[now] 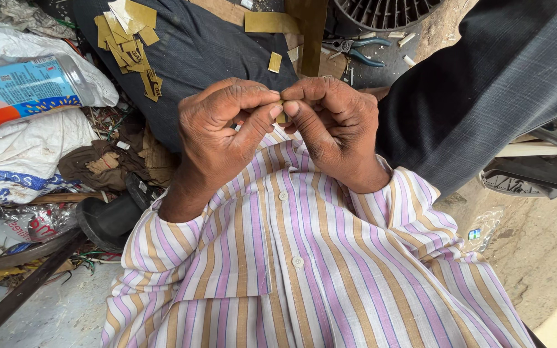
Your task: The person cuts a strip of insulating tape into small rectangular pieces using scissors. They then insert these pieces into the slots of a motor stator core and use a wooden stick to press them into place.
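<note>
Cluttered workshop floor, seen from above over a striped shirt [304, 270]. Both hands close together at chest height, fingertips meeting. Left hand [224, 125] and right hand [333, 122] pinched on one small tan strip [281, 118], mostly hidden between thumbs and forefingers. Looks like thin card or insulation paper: very light, flexible, easy to crease or drop; best held by the edges with fingertips, light pressure. Dark trouser leg [485, 84] to the right. Beyond the hands, dark cloth [195, 45] carrying a pile of similar tan scraps [130, 42]. Further out, pliers [356, 51] beside a round slotted metal part [381, 13]. Far left, plastic jar [27, 87] lying on white sacks [14, 154].
</note>
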